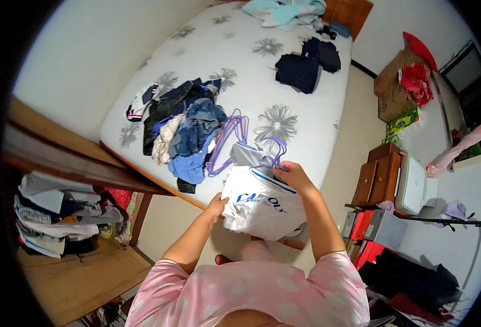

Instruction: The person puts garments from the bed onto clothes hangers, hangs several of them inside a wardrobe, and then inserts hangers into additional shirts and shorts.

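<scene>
A home bedroom, shown by the mattress, wooden headboard and shelved clothes.

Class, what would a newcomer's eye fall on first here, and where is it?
Probably the white cloth garment with blue lettering, low in the middle, with the left hand at its side and the right hand on the purple plastic hangers at its top. Next might come the crumpled heap of blue and black clothes on the left of the white, grey-flowered mattress, then the dark folded cloth piles toward its far right.
</scene>
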The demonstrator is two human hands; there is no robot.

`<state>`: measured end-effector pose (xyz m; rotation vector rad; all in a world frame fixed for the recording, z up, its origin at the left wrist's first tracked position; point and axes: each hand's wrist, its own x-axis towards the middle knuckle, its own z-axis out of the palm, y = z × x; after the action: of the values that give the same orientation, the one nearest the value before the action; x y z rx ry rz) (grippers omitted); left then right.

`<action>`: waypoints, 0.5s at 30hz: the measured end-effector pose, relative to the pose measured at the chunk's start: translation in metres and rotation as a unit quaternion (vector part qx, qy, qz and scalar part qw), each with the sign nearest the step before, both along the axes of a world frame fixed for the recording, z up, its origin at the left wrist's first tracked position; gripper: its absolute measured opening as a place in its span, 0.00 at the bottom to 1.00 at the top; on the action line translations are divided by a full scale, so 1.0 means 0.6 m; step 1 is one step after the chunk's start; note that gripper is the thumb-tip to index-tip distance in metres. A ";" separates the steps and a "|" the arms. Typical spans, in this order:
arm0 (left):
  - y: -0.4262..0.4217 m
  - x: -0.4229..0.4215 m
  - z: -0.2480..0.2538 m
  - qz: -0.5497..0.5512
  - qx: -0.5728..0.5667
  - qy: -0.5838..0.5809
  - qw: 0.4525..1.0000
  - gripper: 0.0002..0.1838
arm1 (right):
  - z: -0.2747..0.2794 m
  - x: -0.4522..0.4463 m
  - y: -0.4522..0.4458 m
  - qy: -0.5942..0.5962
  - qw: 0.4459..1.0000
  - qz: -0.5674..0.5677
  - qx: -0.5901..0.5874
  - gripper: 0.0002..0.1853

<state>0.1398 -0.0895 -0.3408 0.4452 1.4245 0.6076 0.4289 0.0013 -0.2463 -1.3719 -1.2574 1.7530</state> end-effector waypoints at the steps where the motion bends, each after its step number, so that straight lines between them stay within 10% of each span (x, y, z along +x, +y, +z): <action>1: -0.019 -0.025 -0.001 -0.003 0.019 0.001 1.000 0.18 | 0.028 -0.024 -0.020 0.046 0.999 0.012 0.009 0.11; 15: -0.396 -0.413 0.062 0.128 0.160 0.079 0.976 0.18 | 0.321 -0.393 -0.305 0.041 0.983 0.176 0.040 0.10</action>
<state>-0.1078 -0.3269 -0.3035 0.5788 1.5541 1.0376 0.1931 -0.1817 -0.0539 -1.0673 -1.5806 1.9447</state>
